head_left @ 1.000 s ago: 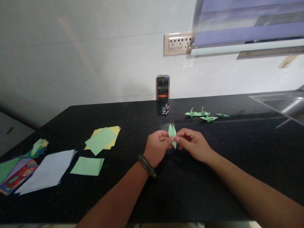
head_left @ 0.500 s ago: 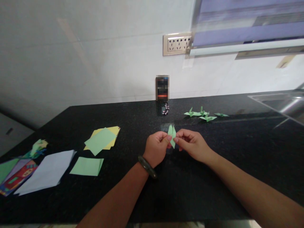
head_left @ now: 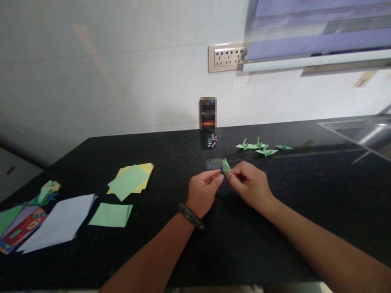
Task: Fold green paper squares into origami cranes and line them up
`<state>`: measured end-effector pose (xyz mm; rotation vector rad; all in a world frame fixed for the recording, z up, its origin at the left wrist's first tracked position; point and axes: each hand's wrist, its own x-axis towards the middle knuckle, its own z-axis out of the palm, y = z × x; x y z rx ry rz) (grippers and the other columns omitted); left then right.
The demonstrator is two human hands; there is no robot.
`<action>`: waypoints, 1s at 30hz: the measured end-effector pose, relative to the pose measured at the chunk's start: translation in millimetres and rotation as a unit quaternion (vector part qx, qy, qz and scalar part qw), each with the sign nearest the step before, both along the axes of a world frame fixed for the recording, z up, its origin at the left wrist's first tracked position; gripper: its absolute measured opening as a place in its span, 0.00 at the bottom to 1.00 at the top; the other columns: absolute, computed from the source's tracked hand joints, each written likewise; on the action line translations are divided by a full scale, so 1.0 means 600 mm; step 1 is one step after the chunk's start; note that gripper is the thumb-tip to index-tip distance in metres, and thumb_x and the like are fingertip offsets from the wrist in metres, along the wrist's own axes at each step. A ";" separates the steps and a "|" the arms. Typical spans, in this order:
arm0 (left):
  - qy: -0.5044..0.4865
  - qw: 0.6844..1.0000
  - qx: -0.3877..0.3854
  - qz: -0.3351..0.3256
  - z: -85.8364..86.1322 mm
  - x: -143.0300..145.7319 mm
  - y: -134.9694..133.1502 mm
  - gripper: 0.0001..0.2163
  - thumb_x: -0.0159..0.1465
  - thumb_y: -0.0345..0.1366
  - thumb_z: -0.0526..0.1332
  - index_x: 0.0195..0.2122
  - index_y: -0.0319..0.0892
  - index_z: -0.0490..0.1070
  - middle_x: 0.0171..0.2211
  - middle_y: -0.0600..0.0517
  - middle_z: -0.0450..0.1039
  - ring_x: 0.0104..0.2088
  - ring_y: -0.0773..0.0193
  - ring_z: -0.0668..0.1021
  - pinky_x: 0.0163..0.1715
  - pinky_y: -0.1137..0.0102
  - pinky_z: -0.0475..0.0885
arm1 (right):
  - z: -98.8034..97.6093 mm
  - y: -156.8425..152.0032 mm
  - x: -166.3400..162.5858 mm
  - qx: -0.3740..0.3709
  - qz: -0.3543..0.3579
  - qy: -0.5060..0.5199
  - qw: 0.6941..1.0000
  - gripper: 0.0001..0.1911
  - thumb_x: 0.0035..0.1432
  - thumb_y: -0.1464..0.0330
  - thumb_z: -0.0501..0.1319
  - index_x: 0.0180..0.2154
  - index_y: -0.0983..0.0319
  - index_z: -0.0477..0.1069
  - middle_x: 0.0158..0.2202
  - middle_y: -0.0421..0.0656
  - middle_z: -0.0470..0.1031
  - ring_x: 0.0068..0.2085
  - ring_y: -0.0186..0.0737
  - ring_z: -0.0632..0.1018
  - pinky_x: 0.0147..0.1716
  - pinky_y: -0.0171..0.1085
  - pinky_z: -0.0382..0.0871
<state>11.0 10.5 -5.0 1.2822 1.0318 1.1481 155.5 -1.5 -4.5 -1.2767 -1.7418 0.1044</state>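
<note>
A small piece of folded green origami paper [head_left: 226,166] is raised above the black counter, its pointed tips upward. My right hand [head_left: 249,181] pinches its lower right part between thumb and fingers. Just to its left is my left hand [head_left: 205,189], with fingers stretched out and the thumb slightly apart, holding nothing. Its fingertips are very close to the paper; whether they touch it I cannot tell. Beyond my right hand stand several folded green paper cranes [head_left: 266,151].
On the left lie green and yellow paper sheets [head_left: 130,181], a folded green sheet [head_left: 111,215], white paper [head_left: 61,219] and a colourful packet [head_left: 23,232]. A phone [head_left: 208,114] leans on the wall behind a beaded strap [head_left: 213,140]. A sink [head_left: 363,132] is at far right.
My left hand has let go of the folded paper. My right hand now holds it alone, and it has turned and shifted slightly to the right.
</note>
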 end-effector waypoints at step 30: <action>0.179 0.971 0.106 -0.118 -0.009 -0.014 0.009 0.09 0.57 0.35 0.54 0.30 0.38 0.73 0.21 0.54 0.68 0.23 0.68 0.68 0.24 0.74 0.62 | -0.003 0.007 -0.005 -0.176 0.091 0.168 0.966 0.05 0.48 0.67 0.61 0.26 0.62 0.68 0.23 0.39 0.68 0.25 0.33 0.68 0.23 0.33 0.63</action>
